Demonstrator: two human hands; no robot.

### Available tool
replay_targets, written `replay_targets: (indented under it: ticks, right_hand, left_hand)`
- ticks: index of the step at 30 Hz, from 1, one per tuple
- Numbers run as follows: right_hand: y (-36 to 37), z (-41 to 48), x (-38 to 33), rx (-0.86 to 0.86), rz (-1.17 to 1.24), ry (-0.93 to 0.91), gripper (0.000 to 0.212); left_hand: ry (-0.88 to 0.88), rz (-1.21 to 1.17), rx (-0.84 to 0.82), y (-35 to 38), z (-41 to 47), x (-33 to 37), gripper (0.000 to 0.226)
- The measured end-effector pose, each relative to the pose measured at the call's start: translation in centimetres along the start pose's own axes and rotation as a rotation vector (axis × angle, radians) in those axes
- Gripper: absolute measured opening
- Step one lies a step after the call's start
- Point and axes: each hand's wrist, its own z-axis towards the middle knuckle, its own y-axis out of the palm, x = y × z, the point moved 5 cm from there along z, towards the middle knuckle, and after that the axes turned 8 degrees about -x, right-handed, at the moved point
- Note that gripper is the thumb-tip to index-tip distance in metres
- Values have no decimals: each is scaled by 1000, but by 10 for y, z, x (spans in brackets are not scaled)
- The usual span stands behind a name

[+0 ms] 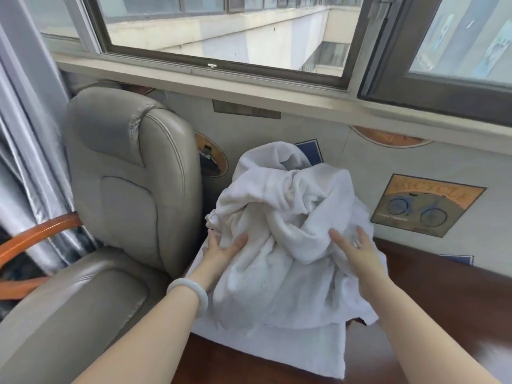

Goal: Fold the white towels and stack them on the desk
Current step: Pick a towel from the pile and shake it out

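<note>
A crumpled towel heap (285,217) sits on the dark wooden counter (443,300), close to its left edge and up against the wall at the back edge. Both hands flank it. The left hand (221,246) lies against the heap's lower left side, fingers straight and spread, palm to the cloth, gripping nothing. The right hand (357,250) rests on the heap's right side with its fingers extended and relaxed, also holding nothing; whether its palm presses the cloth or only brushes it I cannot tell. The heap rises between the two hands and well above them.

The heap is white terry, bunched in thick twisted folds with a hollow at the top and loose ends hanging at the left. Under it a flat towel (304,353) lies spread, reaching toward the counter's near edge, with one straight hem showing.

A pale bracelet (188,293) circles the left wrist. A grey leather chair (124,176) stands just beside the counter's left edge. On the wall behind hangs a bicycle poster (424,203), below a window (221,31)
</note>
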Motion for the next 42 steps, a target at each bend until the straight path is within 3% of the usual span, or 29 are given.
replay_targets:
  ticks: [1,4,7,10,17,21,24,26,29,34,36,40,42]
  right_hand:
    - [-9,0,-2,62,-13,-12,98]
    - [-18,1,-15,87,-37,-80,109]
    - [4,6,-33,-94,-40,-182,89]
    - [34,10,-32,-200,-173,-170,72]
    - [33,12,-31,-239,-172,-150,79]
    - [36,-1,-36,-263,-175,-177,52]
    - [33,-10,-41,-215,-185,-210,48]
    - [25,-19,-49,-198,-151,-228,33]
    - [3,-38,-65,-160,-124,-279,27]
    - [-56,-83,-113,-72,-135,-405,41]
    - [-83,-103,-139,-35,-184,-467,35]
    - [-150,-148,-198,23,-375,-591,56]
    - [-181,-167,-221,44,-489,-620,51]
  left_hand:
    - [-13,-74,-27,1,-5,0,121]
    - [39,-192,-140,9,-11,10,66]
    - [54,-426,-213,9,-9,10,61]
    - [50,-660,-267,10,-8,9,32]
    - [-42,-695,-276,24,-8,24,30]
    - [-21,-612,-345,35,-15,32,49]
    - [26,-619,-298,41,-21,39,40]
    - [50,-680,-323,48,-27,44,37]
    - [113,-686,-369,64,-39,62,39]
    - [279,-652,-410,103,-74,117,40]
    - [322,-657,-436,122,-90,138,46]
    - [377,-659,-508,173,-130,184,35]
    - [392,-665,-543,202,-146,200,32]
